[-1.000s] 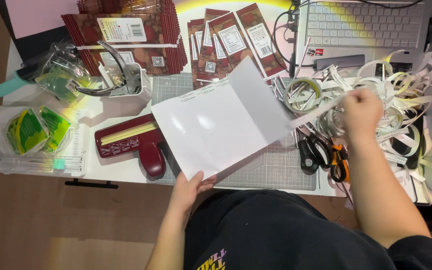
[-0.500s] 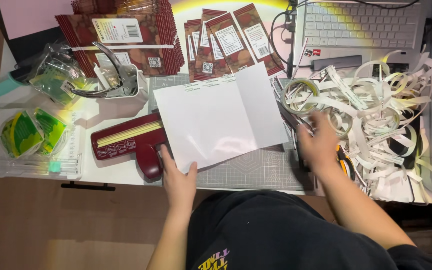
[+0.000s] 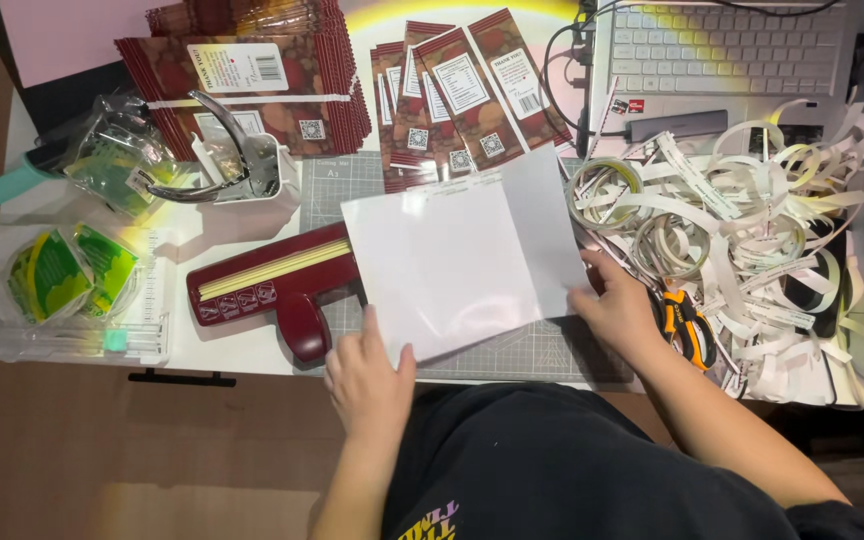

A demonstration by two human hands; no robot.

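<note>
Both hands lie open and flat on a white sheet [image 3: 452, 260]: the left hand [image 3: 367, 378] presses its near edge, the right hand [image 3: 617, 310] its right edge. The glossy, unmarked sheet rests on a cutting mat [image 3: 542, 350], between a maroon punch [image 3: 277, 285] and paper strips [image 3: 752, 230], pouches [image 3: 462, 95] behind it.

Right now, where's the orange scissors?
Head view, right side: the orange scissors lie on the desk just beyond the right hand, at the edge of the paper strip pile.
</note>
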